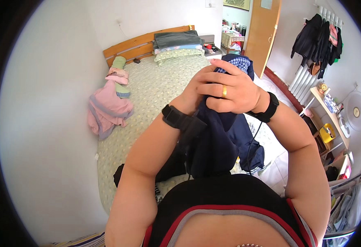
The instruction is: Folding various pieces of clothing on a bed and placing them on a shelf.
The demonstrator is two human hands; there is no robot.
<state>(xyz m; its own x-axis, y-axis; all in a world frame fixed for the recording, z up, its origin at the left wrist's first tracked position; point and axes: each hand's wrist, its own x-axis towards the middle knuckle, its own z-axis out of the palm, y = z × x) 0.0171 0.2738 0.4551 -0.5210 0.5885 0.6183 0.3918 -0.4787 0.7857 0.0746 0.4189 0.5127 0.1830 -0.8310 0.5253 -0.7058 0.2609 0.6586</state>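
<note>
Both hands are raised together in front of me, gripping a dark navy garment (212, 142) that hangs down towards my chest. My right hand (229, 86), with a gold ring on one finger, lies over the cloth and partly covers my left hand (199, 85). The left fingertips are hidden behind the right hand and cloth. A blue checked fabric part (240, 63) shows just beyond the right hand, with navy cloth around it. More navy clothing (251, 151) lies on the bed below. Black bands circle both wrists, and a thin cable hangs from the right one.
The bed (155, 83) bears folded bedding (179, 40) at its headboard and a pink and grey garment (106, 108) along the wall side. A black garment (171, 166) lies near me. Clothes (316, 43) hang at the radiator. A shelf (331, 114) and a fan (356, 111) stand right.
</note>
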